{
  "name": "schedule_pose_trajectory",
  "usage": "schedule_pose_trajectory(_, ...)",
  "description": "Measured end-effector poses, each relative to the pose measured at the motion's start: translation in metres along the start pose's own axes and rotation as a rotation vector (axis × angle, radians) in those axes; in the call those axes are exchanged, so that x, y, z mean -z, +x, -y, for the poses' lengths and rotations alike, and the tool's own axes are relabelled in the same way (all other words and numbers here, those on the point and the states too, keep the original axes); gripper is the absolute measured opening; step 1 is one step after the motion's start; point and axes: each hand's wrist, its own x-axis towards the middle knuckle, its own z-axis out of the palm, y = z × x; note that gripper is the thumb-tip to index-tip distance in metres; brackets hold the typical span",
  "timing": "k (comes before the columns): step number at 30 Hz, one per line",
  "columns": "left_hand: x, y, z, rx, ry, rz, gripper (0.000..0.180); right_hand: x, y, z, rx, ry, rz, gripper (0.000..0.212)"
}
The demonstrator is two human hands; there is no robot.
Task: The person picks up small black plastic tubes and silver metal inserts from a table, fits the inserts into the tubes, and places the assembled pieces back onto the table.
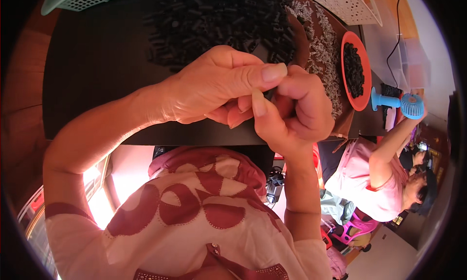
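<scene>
My left hand (219, 85) and my right hand (304, 107) meet above the table's front part, fingertips touching. Both are closed in a pinch, the left thumb stretched toward the curled right fingers. Whatever they hold, if anything, is hidden between the fingers. Just beyond them lies a big heap of short black tube-like pieces (214, 24). To its right, many small silver metal parts (316, 41) are spread on a brown cloth (343, 121). An orange-red bowl (366, 85) beside the cloth holds more black pieces.
The dark table (97, 61) carries a pale green basket (92, 0) at the far left and a cream perforated basket (340, 5) at the far right. A blue fan (411, 106) stands past the bowl. At right sits another person (369, 182) in pink, an arm near the fan.
</scene>
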Motion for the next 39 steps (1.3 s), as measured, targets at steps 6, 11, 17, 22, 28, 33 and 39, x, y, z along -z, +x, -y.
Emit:
schedule_pose_trajectory(6,0.001,-0.005,0.003,-0.222,0.212,-0.091,0.053,0.081,-0.007,-0.026,-0.323,-0.314,-0.242,0.015)
schedule_pose_trajectory(11,0.006,-0.004,0.001,-0.371,0.304,-0.193,0.053,0.171,-0.002,-0.082,-0.587,-0.682,-0.007,0.029)
schedule_pose_trajectory(17,0.018,-0.003,-0.003,-0.534,0.233,-0.182,0.052,0.141,-0.001,-0.061,-0.532,-0.487,-0.047,0.022)
schedule_pose_trajectory(22,0.02,-0.012,-0.005,-0.323,0.057,-0.289,0.055,0.074,0.008,-0.013,-0.345,-0.376,0.399,0.011)
schedule_pose_trajectory(28,0.02,-0.007,-0.011,-0.42,-0.001,-0.308,0.054,0.033,0.009,-0.025,-0.021,-0.563,0.497,0.012)
schedule_pose_trajectory(33,0.03,-0.005,-0.007,-0.441,0.001,-0.278,0.052,0.011,0.024,-0.026,-0.081,-0.599,0.565,0.015)
schedule_pose_trajectory(39,0.037,-0.003,-0.005,-0.473,-0.004,-0.273,0.051,0.028,0.029,-0.033,-0.151,-0.428,0.441,0.013)
